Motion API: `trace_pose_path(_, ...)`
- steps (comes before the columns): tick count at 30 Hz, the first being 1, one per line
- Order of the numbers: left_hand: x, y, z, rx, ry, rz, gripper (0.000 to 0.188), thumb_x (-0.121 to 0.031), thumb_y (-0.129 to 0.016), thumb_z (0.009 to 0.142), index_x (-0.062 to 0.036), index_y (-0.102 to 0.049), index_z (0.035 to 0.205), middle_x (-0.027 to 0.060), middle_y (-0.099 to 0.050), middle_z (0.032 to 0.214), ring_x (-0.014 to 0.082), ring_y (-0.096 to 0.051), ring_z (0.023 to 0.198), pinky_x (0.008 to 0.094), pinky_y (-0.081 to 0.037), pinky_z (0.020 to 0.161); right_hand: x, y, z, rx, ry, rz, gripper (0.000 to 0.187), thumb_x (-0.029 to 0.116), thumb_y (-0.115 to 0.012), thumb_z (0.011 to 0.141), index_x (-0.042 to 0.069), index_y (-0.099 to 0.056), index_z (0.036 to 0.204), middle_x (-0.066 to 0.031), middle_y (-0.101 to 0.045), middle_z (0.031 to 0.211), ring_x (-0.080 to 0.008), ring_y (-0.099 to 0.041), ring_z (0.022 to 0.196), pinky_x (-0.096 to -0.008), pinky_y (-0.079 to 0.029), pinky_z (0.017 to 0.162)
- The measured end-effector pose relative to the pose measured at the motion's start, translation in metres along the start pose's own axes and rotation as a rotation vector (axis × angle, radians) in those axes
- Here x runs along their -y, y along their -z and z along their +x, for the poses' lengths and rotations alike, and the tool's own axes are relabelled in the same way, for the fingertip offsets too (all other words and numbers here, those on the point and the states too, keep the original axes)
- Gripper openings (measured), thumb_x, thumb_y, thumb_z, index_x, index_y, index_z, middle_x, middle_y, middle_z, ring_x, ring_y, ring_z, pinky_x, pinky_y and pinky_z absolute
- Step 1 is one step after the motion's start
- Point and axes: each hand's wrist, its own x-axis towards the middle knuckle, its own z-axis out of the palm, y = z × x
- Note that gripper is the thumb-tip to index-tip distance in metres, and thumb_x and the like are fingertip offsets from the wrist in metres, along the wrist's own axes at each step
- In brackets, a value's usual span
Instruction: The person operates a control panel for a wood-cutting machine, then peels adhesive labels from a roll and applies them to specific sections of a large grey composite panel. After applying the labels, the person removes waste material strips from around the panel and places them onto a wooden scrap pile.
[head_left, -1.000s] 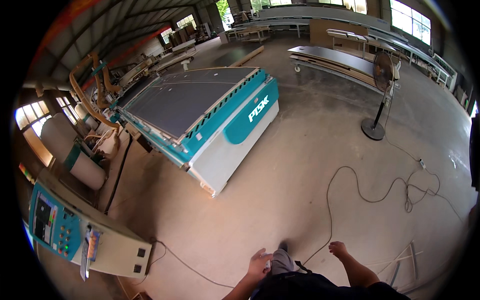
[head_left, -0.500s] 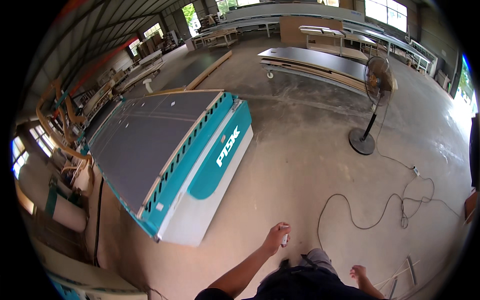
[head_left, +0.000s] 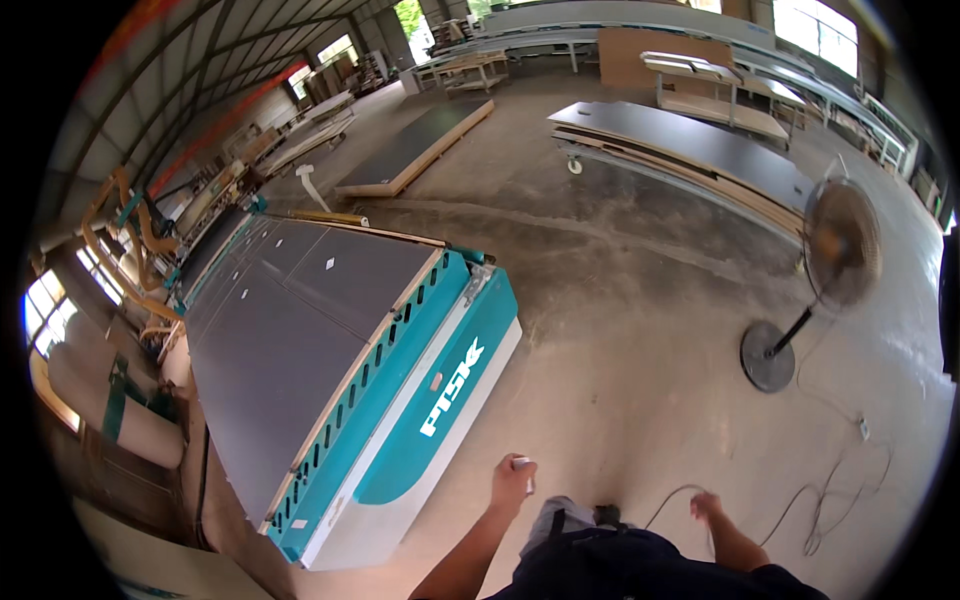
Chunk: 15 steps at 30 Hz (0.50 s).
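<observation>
My left hand (head_left: 514, 482) is closed round a small white object (head_left: 523, 464); only its end shows above the fingers, so its kind is unclear. It is held low, to the right of a teal and white machine (head_left: 440, 400). On the machine's bed lies a large dark grey panel (head_left: 290, 330), with thin lines across it and several small white labels. At the lower right, my right hand (head_left: 707, 505) hangs with its fingers curled in; I see nothing in it. A cable on the floor runs beside it.
A pedestal fan (head_left: 842, 243) stands to the right, its cable (head_left: 820, 500) looped on the floor. Ahead are a wheeled cart with dark boards (head_left: 690, 135) and a low stack of dark panels (head_left: 420, 145). Long conveyor tables (head_left: 540, 45) line the back.
I have walked forward, and the machine, cart and fan now look nearer. My left hand still grips the white object. My right hand has swung up and forward.
</observation>
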Motion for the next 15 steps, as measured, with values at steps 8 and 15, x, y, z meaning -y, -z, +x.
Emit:
trace_pose_path(8,-0.061,-0.05,0.253,-0.145,-0.12,-0.078,0.026,-0.016,-0.063,0.077,0.0009,-0.06,0.096,0.0062,-0.059,0.068,0.013,-0.055,0.051,0.027,-0.041,0.043,0.406,-0.101,0.111,-0.173,0.553,-0.145,0.024,0.01,-0.054,0.084,-0.001,-0.058,0.105,-0.0083,-0.062,0.075,-0.0143,-0.058,0.059,-0.0243,-0.045,0.048)
trace_pose_path(15,-0.177,-0.079,0.497,-0.168,-0.141,0.129,0.053,-0.02,-0.061,0.077,0.0032,-0.047,0.123,0.0163,-0.062,0.079,0.0238,-0.062,0.061,0.0346,-0.049,0.056,0.438,-0.142,0.18,0.096,0.088,-0.237,0.014,0.005,-0.06,0.081,0.001,-0.062,0.094,-0.0057,-0.065,0.075,-0.016,-0.061,0.06,-0.0273,-0.049,0.052)
